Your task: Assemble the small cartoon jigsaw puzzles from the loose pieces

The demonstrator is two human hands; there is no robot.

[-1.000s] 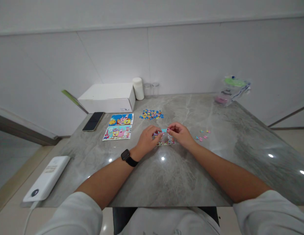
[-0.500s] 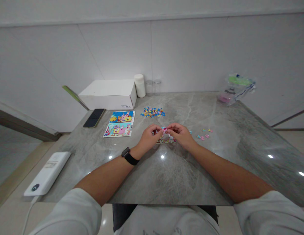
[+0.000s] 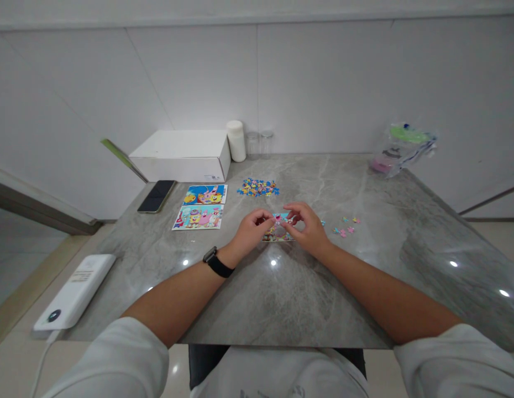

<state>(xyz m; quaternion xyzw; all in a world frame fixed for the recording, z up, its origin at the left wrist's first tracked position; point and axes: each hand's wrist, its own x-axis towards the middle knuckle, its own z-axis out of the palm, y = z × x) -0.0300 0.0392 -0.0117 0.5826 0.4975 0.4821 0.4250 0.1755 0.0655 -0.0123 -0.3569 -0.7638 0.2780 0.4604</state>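
A small colourful jigsaw puzzle lies on the grey table in front of me, partly covered by my hands. My left hand is closed over its left side, thumb and forefinger pinching a small pink puzzle piece. On the other side, my right hand has its thumb near that piece while the forefinger is lifted apart from it. Several loose pink, blue and yellow pieces are scattered to the right of my right hand. Beyond both hands is a heap of mostly blue and yellow puzzle pieces.
Two cartoon picture cards lie on the left, near a phone. Behind them stand a white box, a white bottle and two clear glasses. A plastic bag sits back right; a white power bank lies front left.
My right forefinger and thumb have spread apart, uncovering more of the puzzle. My left hand stays in about the same pinch. The view has shifted slightly.
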